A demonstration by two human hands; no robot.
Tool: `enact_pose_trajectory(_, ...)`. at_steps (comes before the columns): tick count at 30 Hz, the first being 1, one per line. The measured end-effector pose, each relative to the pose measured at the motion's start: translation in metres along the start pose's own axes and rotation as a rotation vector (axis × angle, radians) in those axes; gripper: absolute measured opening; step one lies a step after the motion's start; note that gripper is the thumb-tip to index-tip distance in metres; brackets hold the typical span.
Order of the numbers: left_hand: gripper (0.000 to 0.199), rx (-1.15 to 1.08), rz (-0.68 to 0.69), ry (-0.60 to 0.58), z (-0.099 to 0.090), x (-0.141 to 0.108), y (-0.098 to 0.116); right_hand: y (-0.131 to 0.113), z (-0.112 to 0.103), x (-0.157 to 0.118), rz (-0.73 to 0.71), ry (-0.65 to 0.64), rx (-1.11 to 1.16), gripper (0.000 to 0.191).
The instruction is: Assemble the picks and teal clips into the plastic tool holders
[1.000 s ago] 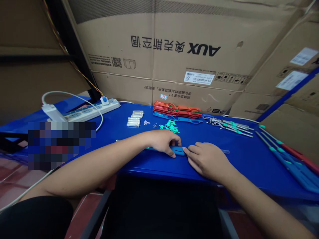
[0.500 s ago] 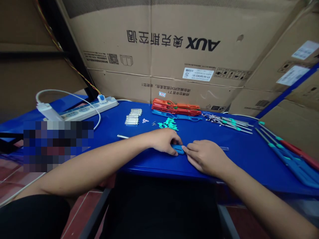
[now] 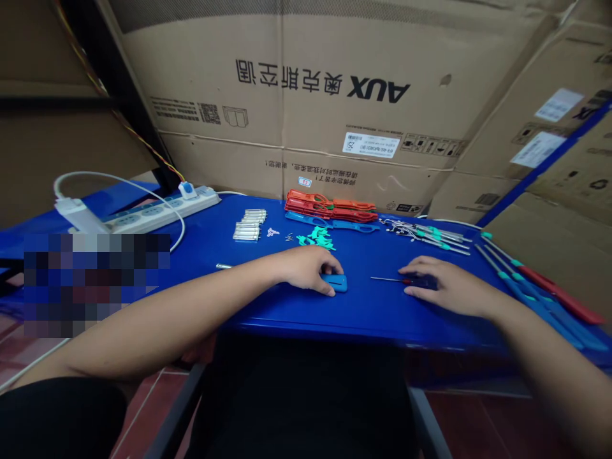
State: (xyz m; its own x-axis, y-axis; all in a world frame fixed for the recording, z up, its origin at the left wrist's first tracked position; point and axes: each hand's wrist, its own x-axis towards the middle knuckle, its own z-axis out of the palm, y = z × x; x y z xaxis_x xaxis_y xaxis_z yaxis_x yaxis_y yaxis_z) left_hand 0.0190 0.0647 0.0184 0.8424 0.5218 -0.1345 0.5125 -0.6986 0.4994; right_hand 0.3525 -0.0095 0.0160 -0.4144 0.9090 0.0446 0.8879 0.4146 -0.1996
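My left hand is curled around a flat blue plastic piece with rounded corners and a narrow slot, pressing it to the table near its front edge. Its left part is hidden under my fingers. To the right, my right hand has its thumb and fingers around the dark handle of a screwdriver. The thin metal shaft points left toward the blue piece, with a gap between them. Just beyond my left hand lies a loose pile of small green plastic parts.
Behind are stacked orange, red and blue plastic pieces, clear-and-silver tubes and tiny screws. Wired metal rods and long blue and red handled pieces lie right. A power strip sits left; cardboard walls the back.
My right hand has left the blue piece and moved right, where it now holds the screwdriver. My left hand stays on the blue piece. The whole view has shifted slightly.
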Motion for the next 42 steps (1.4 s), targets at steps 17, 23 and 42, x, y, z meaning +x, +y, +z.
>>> enact_pose_trajectory(17, 0.06, 0.002, 0.042, -0.018, 0.001, 0.002, -0.007, -0.081, -0.06, 0.045, -0.394, 0.079, -0.054, 0.029)
enact_pose_trajectory(23, 0.058, 0.001, 0.053, -0.004, 0.003, 0.003, -0.009, -0.098, -0.063, 0.059, -0.419, -0.018, -0.099, 0.028)
enact_pose_trajectory(42, 0.059, -0.003, 0.044, -0.009, 0.004, 0.004, -0.01, -0.101, -0.063, 0.062, -0.375, -0.045, -0.153, 0.03)
